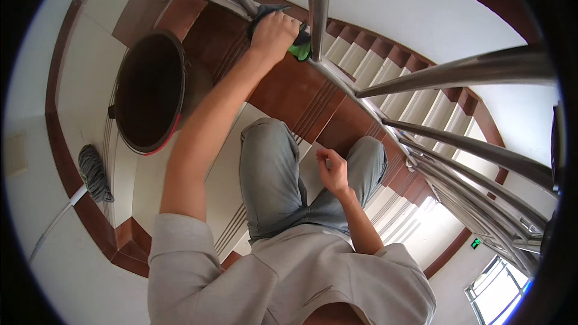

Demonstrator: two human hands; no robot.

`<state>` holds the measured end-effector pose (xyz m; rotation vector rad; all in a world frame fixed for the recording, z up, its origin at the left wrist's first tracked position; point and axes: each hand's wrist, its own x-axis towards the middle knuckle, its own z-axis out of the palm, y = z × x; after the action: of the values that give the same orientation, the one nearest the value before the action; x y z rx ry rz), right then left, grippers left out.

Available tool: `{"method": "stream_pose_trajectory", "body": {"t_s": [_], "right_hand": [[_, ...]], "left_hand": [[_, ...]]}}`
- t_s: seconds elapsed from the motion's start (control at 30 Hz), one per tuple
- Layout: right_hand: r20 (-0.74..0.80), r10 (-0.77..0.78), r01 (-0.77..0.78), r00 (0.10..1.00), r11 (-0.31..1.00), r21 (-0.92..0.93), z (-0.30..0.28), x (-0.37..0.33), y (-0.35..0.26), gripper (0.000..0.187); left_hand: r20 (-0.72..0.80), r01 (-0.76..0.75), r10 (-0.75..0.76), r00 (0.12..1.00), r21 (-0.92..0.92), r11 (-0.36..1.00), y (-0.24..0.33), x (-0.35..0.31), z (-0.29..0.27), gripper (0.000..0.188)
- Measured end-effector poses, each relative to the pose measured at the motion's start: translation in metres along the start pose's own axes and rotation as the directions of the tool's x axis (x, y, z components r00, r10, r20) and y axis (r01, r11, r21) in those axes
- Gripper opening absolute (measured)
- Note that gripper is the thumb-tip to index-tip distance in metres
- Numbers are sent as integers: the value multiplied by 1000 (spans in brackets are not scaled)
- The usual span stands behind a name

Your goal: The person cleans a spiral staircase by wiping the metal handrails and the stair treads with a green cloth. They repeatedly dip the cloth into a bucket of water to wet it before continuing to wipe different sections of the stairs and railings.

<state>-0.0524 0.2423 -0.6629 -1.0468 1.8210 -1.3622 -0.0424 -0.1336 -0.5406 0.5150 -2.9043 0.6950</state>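
At the top middle, my left hand is closed over a dark cloth with a green part showing beside the fingers. The cloth is pressed around the low metal rail of the stair railing, between two upright posts. My left arm is stretched out to reach it. By my right knee, my right hand is curled into a loose fist, with nothing seen in it. I am sitting or crouching on the steps, knees bent in grey jeans.
A large dark bucket stands on the steps to the left. Near the left wall, a mop with a grey head leans. Metal bars run along the right side. Beyond the railing, another flight of stairs goes down. A window is at lower right.
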Motion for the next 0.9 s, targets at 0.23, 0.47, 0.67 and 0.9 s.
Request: {"method": "stream_pose_trajectory", "body": {"t_s": [0.23, 0.47, 0.67, 0.9], "right_hand": [[-20, -20, 19, 1000, 999, -50, -16, -8, 8, 18], [-39, -5, 4, 999, 999, -40, -27, 7, 12, 18], [-38, 18, -17, 999, 1000, 17, -23, 6, 27, 18], [24, 38, -39, 999, 999, 26, -17, -14, 68, 17]], "left_hand": [[6, 212, -258, 966, -586, 782, 67, -52, -18, 57], [79, 284, -600, 796, -925, 255, 155, -57, -31, 83], [185, 503, -498, 847, -582, 639, 195, -37, -48, 84], [245, 387, -367, 897, -39, 921, 210, -39, -36, 66]]}}
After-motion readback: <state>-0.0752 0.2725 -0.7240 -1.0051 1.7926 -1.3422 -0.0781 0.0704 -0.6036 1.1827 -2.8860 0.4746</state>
